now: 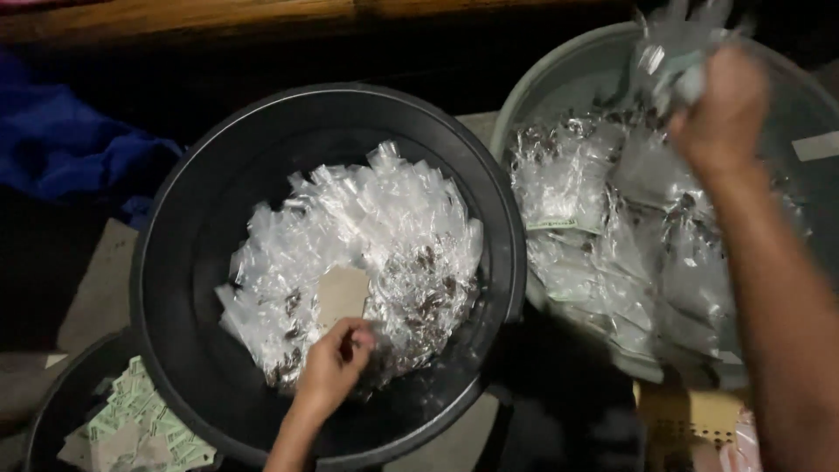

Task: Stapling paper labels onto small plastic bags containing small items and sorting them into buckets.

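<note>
Fingers (357,343) of our left hand (332,367) pinch a small beige card (343,295) at the 6 o'clock edge of the clear packets (367,236) in the black tub (175,262). Our right hand (724,109) is clenched on a clear packet (673,52) at 12 o'clock above the grey tub (559,70).

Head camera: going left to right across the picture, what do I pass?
Blue cloth → small tub of green paper slips → black tub of clear plastic bags, left hand reaching in → grey tub of filled bags → right hand gripping a clear bag.
</note>
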